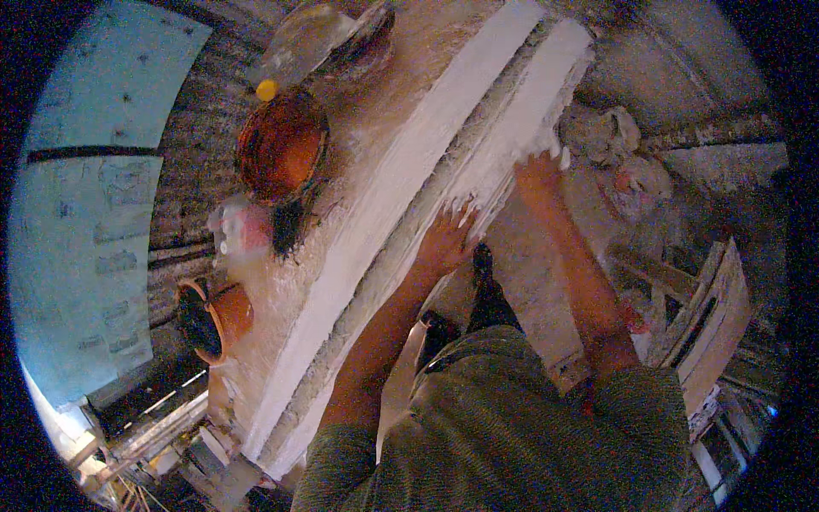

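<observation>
A long white piece (375,183), like fresh plaster, runs diagonally from the lower left to the upper right, with a rough grey groove (444,158) along its length. My left hand (447,237) lies on its near side, fingers stretched out and their tips coated in white paste. Farther up the same side, my right hand (538,177) rests at the edge with its fingers apart. Thick white paste covers those fingers and partly hides them. I see no tool in either hand.
Beyond the piece stand an orange-brown bucket (294,154), a tilted orange container (232,311) and a cloudy plastic container (243,229). A dusty basin (294,43) and a yellow ball-like thing (267,90) are farther off. Crumpled bags (636,183) and wooden boards (712,320) lie at right.
</observation>
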`<state>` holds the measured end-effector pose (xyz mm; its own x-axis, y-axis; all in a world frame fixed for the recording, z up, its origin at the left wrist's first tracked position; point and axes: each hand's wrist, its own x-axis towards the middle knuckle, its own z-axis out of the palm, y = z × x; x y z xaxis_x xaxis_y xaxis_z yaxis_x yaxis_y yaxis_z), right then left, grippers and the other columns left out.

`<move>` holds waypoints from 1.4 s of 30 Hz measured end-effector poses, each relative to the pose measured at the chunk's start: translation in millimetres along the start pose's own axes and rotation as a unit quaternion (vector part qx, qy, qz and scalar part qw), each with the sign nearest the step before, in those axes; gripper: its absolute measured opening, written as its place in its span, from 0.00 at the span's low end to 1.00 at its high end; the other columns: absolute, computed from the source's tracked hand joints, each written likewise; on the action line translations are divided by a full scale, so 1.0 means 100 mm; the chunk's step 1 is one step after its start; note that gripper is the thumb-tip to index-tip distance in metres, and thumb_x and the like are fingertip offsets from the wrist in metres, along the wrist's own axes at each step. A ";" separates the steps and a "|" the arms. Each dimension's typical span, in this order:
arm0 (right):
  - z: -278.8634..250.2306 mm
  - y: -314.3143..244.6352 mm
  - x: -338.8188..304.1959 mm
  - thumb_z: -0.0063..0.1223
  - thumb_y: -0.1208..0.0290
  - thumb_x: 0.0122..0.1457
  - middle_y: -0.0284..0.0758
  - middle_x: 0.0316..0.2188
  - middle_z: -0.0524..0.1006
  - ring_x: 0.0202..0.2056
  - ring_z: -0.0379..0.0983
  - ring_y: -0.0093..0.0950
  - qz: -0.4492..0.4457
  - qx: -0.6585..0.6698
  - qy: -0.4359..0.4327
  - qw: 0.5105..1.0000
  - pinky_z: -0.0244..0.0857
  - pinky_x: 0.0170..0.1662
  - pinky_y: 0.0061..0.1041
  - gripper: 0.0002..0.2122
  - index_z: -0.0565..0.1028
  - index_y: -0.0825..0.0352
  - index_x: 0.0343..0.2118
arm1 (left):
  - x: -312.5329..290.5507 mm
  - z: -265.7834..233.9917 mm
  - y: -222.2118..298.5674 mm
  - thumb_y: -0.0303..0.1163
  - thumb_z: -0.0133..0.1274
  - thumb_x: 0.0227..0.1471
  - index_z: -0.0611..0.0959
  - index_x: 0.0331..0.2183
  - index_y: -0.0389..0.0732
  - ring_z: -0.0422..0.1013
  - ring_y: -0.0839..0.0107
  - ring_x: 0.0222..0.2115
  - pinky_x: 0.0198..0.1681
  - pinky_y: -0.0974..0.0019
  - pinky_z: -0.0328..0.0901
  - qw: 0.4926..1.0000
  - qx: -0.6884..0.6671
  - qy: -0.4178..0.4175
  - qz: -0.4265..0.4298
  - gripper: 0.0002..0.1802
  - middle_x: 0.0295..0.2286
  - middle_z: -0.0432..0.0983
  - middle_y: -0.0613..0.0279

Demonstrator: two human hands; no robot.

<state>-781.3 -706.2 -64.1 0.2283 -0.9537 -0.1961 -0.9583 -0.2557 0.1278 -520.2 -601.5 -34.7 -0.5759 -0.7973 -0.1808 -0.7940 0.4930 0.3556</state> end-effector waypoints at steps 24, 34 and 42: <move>-0.15 -4.38 -3.62 0.40 0.43 0.67 0.54 0.64 0.67 0.67 0.56 0.55 -0.264 0.275 0.084 0.921 0.40 0.71 0.54 0.35 0.66 0.70 0.65 | -5.74 0.70 -0.14 0.52 0.47 0.64 0.65 0.64 0.32 0.46 0.37 0.68 0.71 0.43 0.44 0.981 -0.031 -0.040 -0.188 0.39 0.68 0.50 0.41; -0.38 -3.57 -2.85 0.42 0.52 0.66 0.59 0.50 0.75 0.55 0.68 0.58 -0.178 0.099 -0.043 0.978 0.57 0.60 0.60 0.28 0.73 0.74 0.56 | -6.50 0.89 -0.01 0.49 0.47 0.64 0.60 0.66 0.32 0.45 0.39 0.69 0.73 0.46 0.40 0.962 -0.068 0.054 -0.259 0.40 0.68 0.47 0.38; -0.39 -5.00 -3.92 0.41 0.50 0.67 0.62 0.57 0.71 0.59 0.66 0.60 -0.338 0.163 -0.111 0.920 0.52 0.63 0.66 0.26 0.76 0.68 0.55 | -6.62 0.85 -0.03 0.51 0.45 0.66 0.59 0.67 0.32 0.45 0.41 0.70 0.73 0.47 0.41 0.962 -0.073 0.037 -0.259 0.41 0.69 0.47 0.38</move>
<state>-385.1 -210.8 -13.4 0.7855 -0.5285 -0.3219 -0.6186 -0.6833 -0.3878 -153.1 -45.7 5.8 -0.0907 -0.9484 -0.3039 -0.9316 -0.0270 0.3625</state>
